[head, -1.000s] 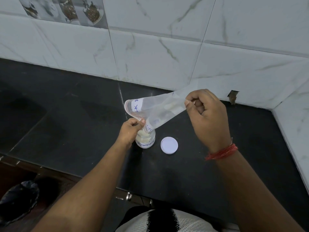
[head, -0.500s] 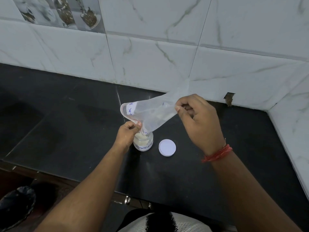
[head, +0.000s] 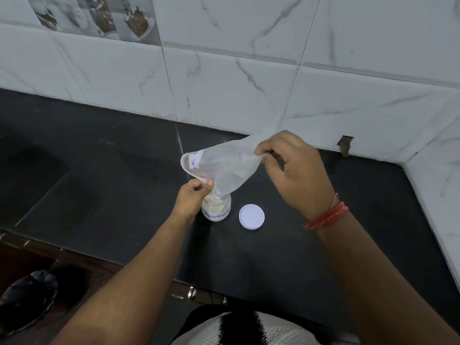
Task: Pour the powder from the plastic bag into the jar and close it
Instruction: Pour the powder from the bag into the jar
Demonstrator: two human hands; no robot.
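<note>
Frame centre: clear plastic bag (head: 225, 168) slanting from pinching right hand (head: 296, 170) down to small powder-filled jar (head: 217, 207) | left hand (head: 190, 197) pinching bag mouth | round white lid (head: 252, 216) just right, nearer right hand

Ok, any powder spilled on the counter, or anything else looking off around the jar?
No spill shows on the black counter. The plastic bag is tilted with its mouth over the open jar, and the lid lies flat beside it. One oddity: a chipped hole in the wall tile near the corner.
</note>
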